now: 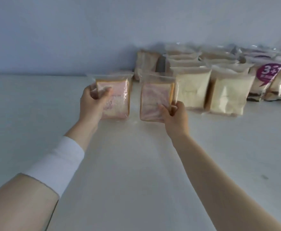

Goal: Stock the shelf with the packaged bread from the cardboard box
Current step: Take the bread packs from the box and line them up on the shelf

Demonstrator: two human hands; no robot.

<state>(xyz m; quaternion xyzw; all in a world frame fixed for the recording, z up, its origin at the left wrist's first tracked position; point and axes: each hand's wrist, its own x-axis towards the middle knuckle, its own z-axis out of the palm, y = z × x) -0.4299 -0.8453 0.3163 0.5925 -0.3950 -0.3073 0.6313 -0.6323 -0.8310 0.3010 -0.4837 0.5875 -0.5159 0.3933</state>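
Two clear packs of pinkish sliced bread stand upright on the white shelf [36, 104]. My left hand [93, 104] grips the left pink pack [118, 97] by its left edge, thumb across its front. My right hand [174, 116] pinches the lower right corner of the right pink pack [154, 99], which stands just left of a row of white bread packs [191, 90]. The cardboard box is out of view.
Rows of white bread packs [226, 95] run back toward the pale wall [86, 39]. Packs with purple "3+1" labels [268, 77] stand at the far right. More brownish packs [146, 62] stand behind. Bare shelf surface stretches left and toward me.
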